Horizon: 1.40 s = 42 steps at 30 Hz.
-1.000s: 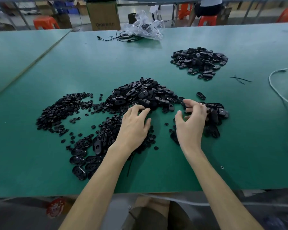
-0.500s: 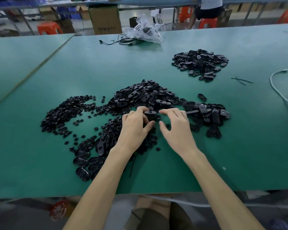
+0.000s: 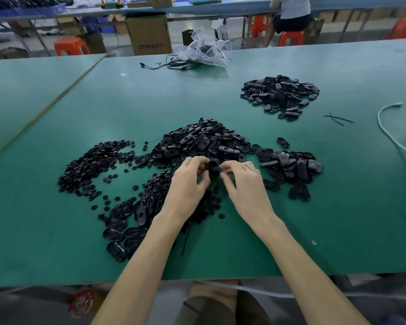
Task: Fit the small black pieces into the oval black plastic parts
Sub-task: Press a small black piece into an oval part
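Bare green surface [image 3: 338, 231] is open at near right. Scattered small black pieces [image 3: 89, 167] obstruct the left; heaped oval black plastic parts [image 3: 204, 139] obstruct the centre. A white cable [image 3: 379, 118] skirts the right edge.

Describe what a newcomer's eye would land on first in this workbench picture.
First, the two hands at the centre: the left hand and right hand meet fingertip to fingertip, pinching a black part between them. Around them black heaps sprawl on the green table: oval parts just beyond the hands, small pieces to the left, and a separate pile far right.
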Available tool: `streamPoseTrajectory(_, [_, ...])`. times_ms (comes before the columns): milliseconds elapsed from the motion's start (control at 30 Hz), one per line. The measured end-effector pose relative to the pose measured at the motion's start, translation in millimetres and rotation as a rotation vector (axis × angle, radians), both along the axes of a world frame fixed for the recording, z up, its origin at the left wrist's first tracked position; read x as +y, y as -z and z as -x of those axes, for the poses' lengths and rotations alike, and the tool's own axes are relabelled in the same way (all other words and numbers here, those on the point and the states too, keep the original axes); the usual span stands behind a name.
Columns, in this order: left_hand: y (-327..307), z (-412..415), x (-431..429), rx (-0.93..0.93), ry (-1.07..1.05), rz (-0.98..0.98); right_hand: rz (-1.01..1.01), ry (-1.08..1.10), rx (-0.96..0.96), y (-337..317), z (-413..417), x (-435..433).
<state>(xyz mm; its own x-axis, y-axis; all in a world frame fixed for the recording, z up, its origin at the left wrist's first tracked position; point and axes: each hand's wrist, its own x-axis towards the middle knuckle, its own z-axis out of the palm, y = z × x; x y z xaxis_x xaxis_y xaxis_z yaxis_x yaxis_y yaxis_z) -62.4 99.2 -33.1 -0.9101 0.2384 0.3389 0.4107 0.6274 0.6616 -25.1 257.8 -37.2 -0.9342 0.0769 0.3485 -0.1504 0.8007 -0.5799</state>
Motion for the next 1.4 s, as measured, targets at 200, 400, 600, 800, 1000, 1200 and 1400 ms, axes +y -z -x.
streamPoseTrajectory(200, [2.9, 2.9, 2.4, -0.012, 0.008, -0.001, 0.224, 0.078, 0.065, 3.0, 1.5, 6.1])
streamPoseTrajectory(400, [-14.9, 2.2, 0.5, -0.034, 0.007, -0.370, 0.253, 0.063, 0.052, 3.2, 1.1, 5.8])
streamPoseTrajectory(600, [-35.9, 2.3, -16.9, -0.012, -0.090, -0.202, 0.269, 0.046, 0.035, 1.5, -0.7, 5.9])
streamPoseTrajectory(800, [-33.4, -2.9, -45.0, -0.239, -0.207, 0.673, 0.260, 0.032, 0.043, 2.6, -2.3, 6.6])
streamPoseTrajectory(1000, [-15.6, -14.5, -36.6, -0.103, -0.145, 0.478, 0.237, 0.005, 0.025, 2.3, -1.4, 6.1])
streamPoseTrajectory(1200, [-16.5, -7.2, -21.0, -0.008, -0.176, 0.344, 0.257, 0.011, 0.026, 2.1, -2.4, 7.5])
streamPoseTrajectory(1400, [-14.5, 0.6, -0.7, -0.077, -0.148, 0.060, 0.305, 0.022, 0.035, 2.9, 0.2, 8.7])
